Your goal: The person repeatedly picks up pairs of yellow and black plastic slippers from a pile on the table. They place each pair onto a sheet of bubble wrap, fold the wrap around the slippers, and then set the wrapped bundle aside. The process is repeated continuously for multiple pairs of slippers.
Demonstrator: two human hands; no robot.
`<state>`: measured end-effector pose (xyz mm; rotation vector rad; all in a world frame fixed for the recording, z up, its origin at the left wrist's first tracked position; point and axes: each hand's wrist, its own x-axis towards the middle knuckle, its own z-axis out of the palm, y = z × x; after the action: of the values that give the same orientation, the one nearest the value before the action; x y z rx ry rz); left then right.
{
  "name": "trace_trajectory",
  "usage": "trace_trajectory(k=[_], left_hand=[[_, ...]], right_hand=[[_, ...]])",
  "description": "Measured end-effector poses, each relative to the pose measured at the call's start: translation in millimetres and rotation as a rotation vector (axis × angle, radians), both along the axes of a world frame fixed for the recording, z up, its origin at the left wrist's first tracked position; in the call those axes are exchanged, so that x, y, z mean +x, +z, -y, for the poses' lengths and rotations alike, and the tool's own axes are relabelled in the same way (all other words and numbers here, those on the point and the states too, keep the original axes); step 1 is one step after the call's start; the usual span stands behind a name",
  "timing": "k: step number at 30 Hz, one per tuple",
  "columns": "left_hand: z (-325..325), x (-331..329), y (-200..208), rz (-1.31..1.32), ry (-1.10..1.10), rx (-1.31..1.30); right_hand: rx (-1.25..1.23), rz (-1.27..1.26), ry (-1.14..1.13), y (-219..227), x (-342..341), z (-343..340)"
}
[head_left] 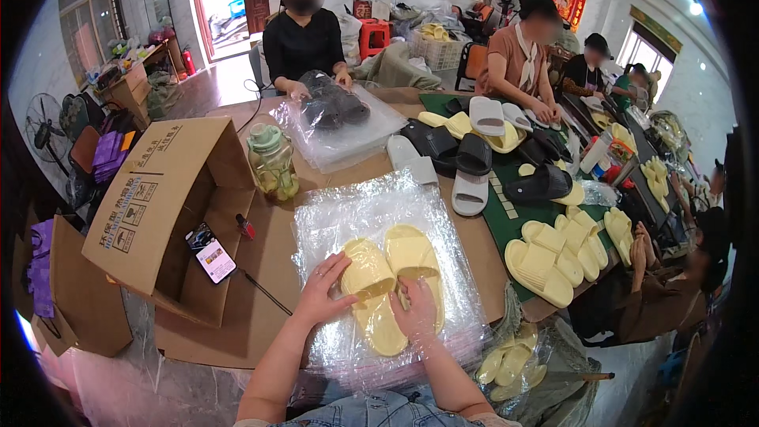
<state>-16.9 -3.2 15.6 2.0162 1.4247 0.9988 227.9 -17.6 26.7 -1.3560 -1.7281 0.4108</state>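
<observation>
A pair of pale yellow slide slippers lies side by side in front of me, on a stack of clear plastic bags (316, 225). Shiny film seems to cover the pair, though I cannot tell for certain whether it is inside a bag. My left hand (322, 291) grips the outer side of the left slipper (378, 324), its thumb by the strap. Between the two slippers, my right hand (413, 310) has curled fingers at the inner edge of the right slipper (412, 250), just below its strap.
On the left are an open cardboard box (158, 213), a phone (213, 257) and a lidded glass jar (271, 162). Yellow slippers (545, 265) and black and white ones (474, 154) crowd the right. Across the table a co-worker (304, 47) handles dark slippers in plastic; others work farther right.
</observation>
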Motion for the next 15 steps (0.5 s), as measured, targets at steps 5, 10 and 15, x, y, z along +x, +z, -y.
trace_trajectory(k=[5, 10, 15], left_hand=[[-0.2, 0.2, 0.9, -0.021, -0.003, 0.0], [0.0, 0.1, 3.6, -0.02, -0.006, -0.017], [-1.7, -0.4, 2.2, -0.018, -0.004, 0.002]], right_hand=[[0.034, 0.034, 0.015, -5.7, 3.0, -2.3], [0.003, -0.025, 0.009, -5.0, 0.9, -1.7], [0.009, 0.005, 0.018, -5.3, 2.7, -3.2]])
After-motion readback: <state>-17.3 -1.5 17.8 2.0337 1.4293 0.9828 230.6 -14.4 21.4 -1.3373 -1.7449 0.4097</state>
